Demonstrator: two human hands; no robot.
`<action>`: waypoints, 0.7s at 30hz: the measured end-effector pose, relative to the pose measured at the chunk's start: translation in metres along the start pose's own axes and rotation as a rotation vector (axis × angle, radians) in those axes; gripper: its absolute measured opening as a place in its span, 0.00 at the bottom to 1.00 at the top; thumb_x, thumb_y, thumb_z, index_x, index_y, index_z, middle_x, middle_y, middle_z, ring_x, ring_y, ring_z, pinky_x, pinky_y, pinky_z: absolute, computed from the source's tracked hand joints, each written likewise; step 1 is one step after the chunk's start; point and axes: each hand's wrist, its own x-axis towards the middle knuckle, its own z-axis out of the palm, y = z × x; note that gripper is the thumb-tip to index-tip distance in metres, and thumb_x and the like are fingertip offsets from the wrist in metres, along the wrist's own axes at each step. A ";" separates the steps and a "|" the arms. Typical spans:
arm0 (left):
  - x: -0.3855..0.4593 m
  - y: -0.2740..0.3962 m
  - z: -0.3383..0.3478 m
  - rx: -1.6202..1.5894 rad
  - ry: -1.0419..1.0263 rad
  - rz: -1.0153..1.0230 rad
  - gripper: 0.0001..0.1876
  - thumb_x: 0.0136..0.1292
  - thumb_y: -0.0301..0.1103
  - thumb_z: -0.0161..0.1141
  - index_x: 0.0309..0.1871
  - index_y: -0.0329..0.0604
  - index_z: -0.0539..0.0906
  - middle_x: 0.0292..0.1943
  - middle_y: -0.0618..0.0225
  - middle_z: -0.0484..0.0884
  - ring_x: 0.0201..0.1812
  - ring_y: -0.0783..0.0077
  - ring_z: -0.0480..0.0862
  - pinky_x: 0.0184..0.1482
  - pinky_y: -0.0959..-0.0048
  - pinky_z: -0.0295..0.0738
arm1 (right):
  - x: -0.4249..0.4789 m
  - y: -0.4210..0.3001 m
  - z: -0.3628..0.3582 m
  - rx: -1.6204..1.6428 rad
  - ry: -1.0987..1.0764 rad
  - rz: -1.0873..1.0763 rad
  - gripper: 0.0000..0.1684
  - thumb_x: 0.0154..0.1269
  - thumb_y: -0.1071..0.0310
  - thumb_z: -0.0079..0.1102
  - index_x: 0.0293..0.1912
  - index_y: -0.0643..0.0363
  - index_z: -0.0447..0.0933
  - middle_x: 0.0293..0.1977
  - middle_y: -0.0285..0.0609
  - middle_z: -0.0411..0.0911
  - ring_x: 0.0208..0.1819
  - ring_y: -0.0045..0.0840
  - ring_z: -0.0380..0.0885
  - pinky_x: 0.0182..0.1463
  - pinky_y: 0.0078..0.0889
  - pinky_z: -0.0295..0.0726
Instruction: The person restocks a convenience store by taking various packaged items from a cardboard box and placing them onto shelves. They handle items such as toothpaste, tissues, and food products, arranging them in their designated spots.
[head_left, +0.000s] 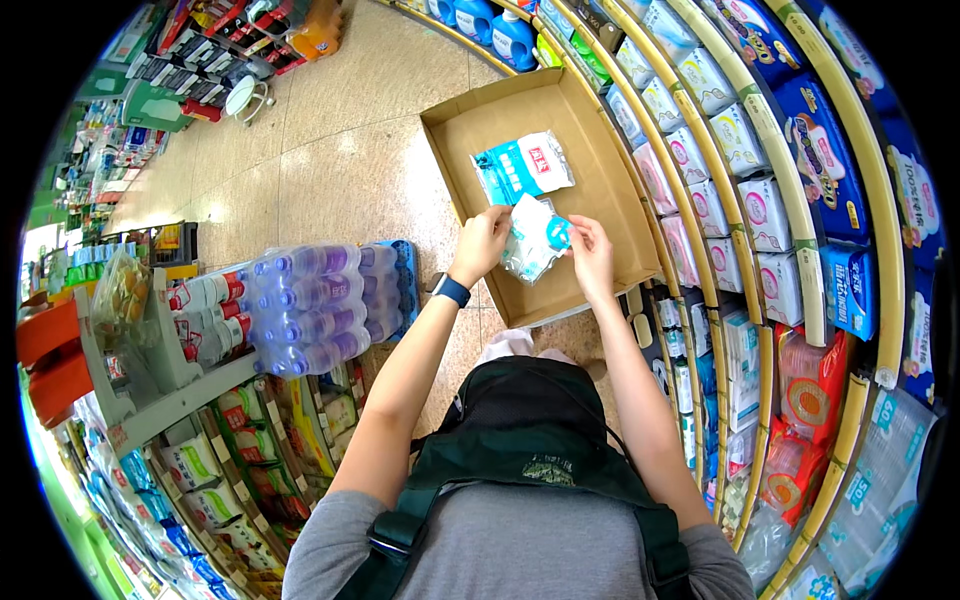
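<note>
My left hand, with a dark smartwatch on its wrist, pinches the left edge of a clear and white plastic packet. At the packet's right side, by a round blue patch, the fingers of my right hand grip it. Both hands are over a shallow open cardboard box. Inside the box, just beyond the packet, lies a blue-and-white plastic bag with a red printed label. Part of the packet's far edge overlaps the near edge of that bag.
Close on the right run shop shelves with wrapped sanitary pads and blue packs. Shrink-wrapped water bottles stand at left beside a blue crate. Tiled floor extends ahead; a round stool stands far left.
</note>
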 end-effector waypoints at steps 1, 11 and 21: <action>0.001 0.003 -0.002 -0.030 -0.004 -0.019 0.10 0.62 0.28 0.55 0.45 0.36 0.81 0.34 0.47 0.82 0.37 0.47 0.83 0.40 0.61 0.77 | -0.001 -0.003 0.000 0.010 0.007 -0.018 0.12 0.69 0.72 0.51 0.50 0.65 0.73 0.39 0.42 0.79 0.38 0.19 0.77 0.38 0.21 0.78; 0.015 0.055 -0.003 -0.442 0.038 -0.036 0.10 0.65 0.26 0.57 0.45 0.29 0.80 0.25 0.70 0.81 0.27 0.84 0.76 0.30 0.80 0.72 | -0.018 -0.060 -0.005 0.158 0.104 -0.127 0.11 0.72 0.65 0.50 0.44 0.65 0.72 0.33 0.33 0.74 0.36 0.12 0.70 0.40 0.17 0.69; 0.019 0.149 -0.002 -0.454 -0.082 0.121 0.13 0.68 0.28 0.55 0.51 0.29 0.77 0.35 0.69 0.81 0.35 0.83 0.78 0.38 0.80 0.75 | -0.034 -0.129 -0.053 0.066 0.225 -0.362 0.13 0.74 0.63 0.47 0.36 0.62 0.72 0.25 0.26 0.64 0.27 0.08 0.58 0.30 0.15 0.60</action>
